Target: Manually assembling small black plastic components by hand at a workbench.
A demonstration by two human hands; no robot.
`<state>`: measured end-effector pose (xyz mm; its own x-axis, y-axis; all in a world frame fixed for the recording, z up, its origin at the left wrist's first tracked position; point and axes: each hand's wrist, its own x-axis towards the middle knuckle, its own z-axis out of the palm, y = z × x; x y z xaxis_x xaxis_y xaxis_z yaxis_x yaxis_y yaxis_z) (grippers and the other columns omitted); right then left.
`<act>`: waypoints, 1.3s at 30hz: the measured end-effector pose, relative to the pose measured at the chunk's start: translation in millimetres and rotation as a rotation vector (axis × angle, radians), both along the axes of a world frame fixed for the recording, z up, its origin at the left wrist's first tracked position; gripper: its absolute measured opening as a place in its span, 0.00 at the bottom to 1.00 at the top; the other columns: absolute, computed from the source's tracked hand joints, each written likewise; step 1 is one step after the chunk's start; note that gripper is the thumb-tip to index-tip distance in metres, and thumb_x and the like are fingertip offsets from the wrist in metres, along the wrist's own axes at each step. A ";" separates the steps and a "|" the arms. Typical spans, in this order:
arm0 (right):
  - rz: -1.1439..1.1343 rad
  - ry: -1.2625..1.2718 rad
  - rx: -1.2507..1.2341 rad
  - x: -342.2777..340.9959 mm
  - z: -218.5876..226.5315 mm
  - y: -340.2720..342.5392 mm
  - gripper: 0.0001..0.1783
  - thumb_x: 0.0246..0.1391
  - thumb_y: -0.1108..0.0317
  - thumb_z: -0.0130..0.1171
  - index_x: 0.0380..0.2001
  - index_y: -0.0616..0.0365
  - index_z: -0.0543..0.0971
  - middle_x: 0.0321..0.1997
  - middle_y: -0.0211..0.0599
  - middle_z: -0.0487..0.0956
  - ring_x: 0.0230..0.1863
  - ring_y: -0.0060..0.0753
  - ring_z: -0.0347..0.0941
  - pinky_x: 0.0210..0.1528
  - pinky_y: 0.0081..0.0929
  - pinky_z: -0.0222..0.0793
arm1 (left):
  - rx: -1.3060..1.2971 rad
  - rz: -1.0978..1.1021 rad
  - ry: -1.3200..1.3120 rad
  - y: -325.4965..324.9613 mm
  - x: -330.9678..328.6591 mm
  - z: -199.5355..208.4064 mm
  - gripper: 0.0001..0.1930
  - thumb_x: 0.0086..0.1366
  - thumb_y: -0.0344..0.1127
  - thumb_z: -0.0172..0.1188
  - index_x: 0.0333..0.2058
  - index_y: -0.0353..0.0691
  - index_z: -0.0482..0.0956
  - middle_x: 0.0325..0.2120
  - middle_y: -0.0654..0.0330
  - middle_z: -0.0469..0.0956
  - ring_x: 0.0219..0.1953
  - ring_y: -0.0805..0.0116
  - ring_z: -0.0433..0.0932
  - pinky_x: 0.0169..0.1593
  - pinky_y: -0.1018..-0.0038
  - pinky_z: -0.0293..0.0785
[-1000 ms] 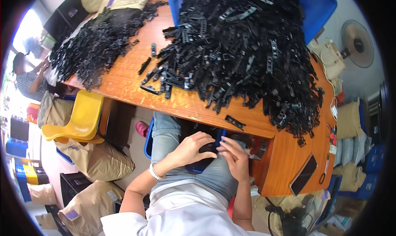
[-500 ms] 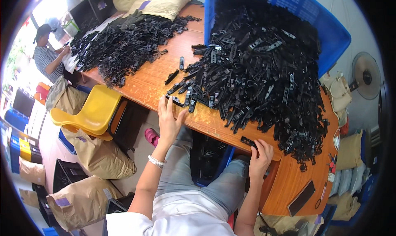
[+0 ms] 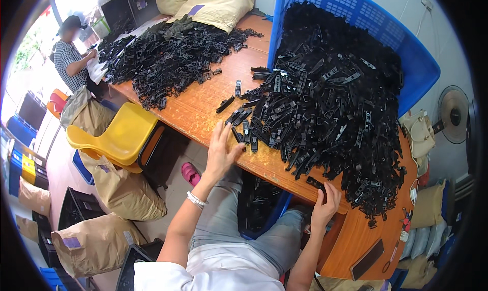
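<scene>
Currently I see the left hand (image 3: 220,156) spread beside black clips (image 3: 246,132) on the table (image 3: 195,113); the right hand (image 3: 326,205) touches a lone clip (image 3: 314,182) near its edge, pinching or not I cannot tell.

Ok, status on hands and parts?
Left hand beside loose black parts. Right hand at lone black part, contact unclear. Black heap spilling from blue bin ahead.

The left hand (image 3: 219,156) and right hand (image 3: 326,204), close together a second ago, are now apart at the desk (image 3: 198,123), by black parts (image 3: 246,132) and a lone part (image 3: 314,182) respectively.
</scene>
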<state>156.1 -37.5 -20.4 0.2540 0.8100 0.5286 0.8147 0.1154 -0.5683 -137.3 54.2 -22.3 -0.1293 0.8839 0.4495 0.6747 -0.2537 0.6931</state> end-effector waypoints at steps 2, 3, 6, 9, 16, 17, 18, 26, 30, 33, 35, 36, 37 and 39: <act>0.002 -0.010 -0.004 2.9 0.3 -1.0 0.12 0.48 0.78 0.55 0.38 0.66 0.76 0.40 0.42 0.74 0.43 0.43 0.67 0.46 0.35 0.63 | 0.046 0.048 0.063 22.1 -4.5 6.2 0.29 0.57 0.42 0.58 0.55 0.35 0.62 0.57 0.45 0.57 0.61 0.49 0.54 0.62 0.64 0.50; 0.009 -0.017 -0.007 3.9 0.7 -0.9 0.12 0.48 0.78 0.55 0.38 0.66 0.75 0.40 0.43 0.74 0.43 0.43 0.67 0.46 0.34 0.64 | 0.091 0.103 0.128 36.5 -8.8 9.8 0.27 0.59 0.41 0.56 0.54 0.34 0.63 0.58 0.45 0.57 0.61 0.50 0.54 0.62 0.66 0.50; 0.045 -0.015 -0.022 6.2 1.5 0.2 0.11 0.48 0.78 0.54 0.38 0.66 0.76 0.40 0.43 0.74 0.43 0.43 0.68 0.46 0.34 0.64 | -0.074 -0.011 -0.071 92.2 -30.9 7.6 0.23 0.63 0.42 0.50 0.52 0.34 0.66 0.58 0.44 0.55 0.61 0.51 0.54 0.62 0.68 0.50; 0.079 0.006 -0.028 6.4 4.7 -0.4 0.11 0.48 0.78 0.53 0.38 0.66 0.76 0.40 0.43 0.74 0.43 0.43 0.68 0.46 0.34 0.64 | -0.114 -0.129 -0.238 126.8 -38.9 -3.7 0.21 0.66 0.43 0.45 0.51 0.35 0.68 0.58 0.44 0.57 0.60 0.52 0.56 0.61 0.70 0.51; 0.076 -0.050 0.022 6.2 1.2 -0.6 0.11 0.48 0.79 0.53 0.38 0.67 0.75 0.40 0.43 0.74 0.42 0.44 0.68 0.45 0.33 0.64 | -0.045 -0.135 0.062 120.1 -7.1 -15.2 0.20 0.64 0.45 0.46 0.47 0.38 0.73 0.54 0.44 0.63 0.58 0.50 0.58 0.60 0.65 0.53; 0.074 -0.053 0.025 6.4 0.6 -0.4 0.11 0.48 0.79 0.53 0.38 0.67 0.75 0.40 0.43 0.74 0.42 0.44 0.68 0.45 0.33 0.64 | 0.015 -0.108 0.077 119.7 -4.0 -13.6 0.20 0.63 0.46 0.47 0.46 0.38 0.74 0.53 0.43 0.64 0.57 0.48 0.59 0.59 0.63 0.54; 0.073 -0.058 0.039 7.0 0.0 -1.1 0.11 0.48 0.79 0.53 0.38 0.67 0.75 0.40 0.43 0.74 0.42 0.44 0.68 0.45 0.34 0.64 | -0.002 -0.122 0.064 118.3 -1.3 -12.3 0.20 0.63 0.45 0.48 0.47 0.37 0.73 0.53 0.42 0.63 0.57 0.47 0.59 0.59 0.63 0.54; 0.049 -0.093 0.081 6.8 -8.7 -1.2 0.12 0.49 0.79 0.52 0.38 0.67 0.75 0.41 0.44 0.74 0.42 0.44 0.68 0.44 0.34 0.65 | 0.053 -0.019 -0.177 114.8 -2.4 -13.7 0.22 0.63 0.44 0.50 0.47 0.31 0.71 0.53 0.40 0.63 0.57 0.46 0.58 0.60 0.64 0.53; 0.028 -0.106 0.095 7.2 -8.7 -2.0 0.11 0.49 0.78 0.53 0.38 0.67 0.76 0.41 0.44 0.74 0.42 0.44 0.69 0.44 0.34 0.65 | 0.058 0.012 -0.182 111.0 -0.6 -11.8 0.22 0.63 0.44 0.49 0.46 0.31 0.71 0.52 0.40 0.64 0.57 0.46 0.59 0.60 0.63 0.53; 0.025 -0.107 0.102 5.9 -9.5 -1.3 0.12 0.48 0.78 0.53 0.38 0.67 0.76 0.41 0.44 0.74 0.42 0.45 0.69 0.44 0.35 0.65 | 0.064 0.065 -0.209 111.2 -2.6 -13.2 0.21 0.64 0.44 0.48 0.45 0.31 0.73 0.49 0.40 0.67 0.55 0.46 0.62 0.58 0.64 0.56; 0.012 -0.101 0.103 4.2 -9.8 -1.9 0.12 0.48 0.78 0.53 0.38 0.67 0.76 0.41 0.44 0.74 0.42 0.45 0.69 0.44 0.35 0.65 | 0.077 0.116 -0.179 109.9 -3.1 -12.8 0.19 0.65 0.41 0.46 0.42 0.30 0.74 0.46 0.43 0.71 0.52 0.50 0.67 0.56 0.67 0.60; 0.008 -0.103 0.107 4.2 -10.5 -1.9 0.12 0.48 0.78 0.53 0.38 0.67 0.76 0.41 0.44 0.74 0.42 0.45 0.69 0.44 0.35 0.65 | 0.088 0.122 -0.181 109.3 -2.4 -11.7 0.18 0.65 0.41 0.45 0.41 0.29 0.75 0.45 0.43 0.71 0.51 0.50 0.68 0.55 0.67 0.60; 0.010 -0.100 0.110 4.2 -11.6 -1.5 0.12 0.48 0.79 0.53 0.38 0.67 0.76 0.41 0.44 0.74 0.42 0.44 0.69 0.44 0.35 0.66 | 0.091 0.118 -0.183 108.3 -2.8 -10.4 0.18 0.65 0.41 0.45 0.41 0.29 0.75 0.45 0.43 0.71 0.51 0.50 0.68 0.55 0.67 0.60; 0.006 -0.097 0.119 5.0 -12.0 -2.1 0.12 0.48 0.79 0.53 0.38 0.67 0.76 0.41 0.44 0.74 0.42 0.44 0.69 0.44 0.35 0.66 | 0.083 0.108 -0.208 106.1 -2.1 -4.8 0.19 0.65 0.41 0.45 0.41 0.29 0.74 0.45 0.43 0.72 0.50 0.50 0.68 0.55 0.67 0.61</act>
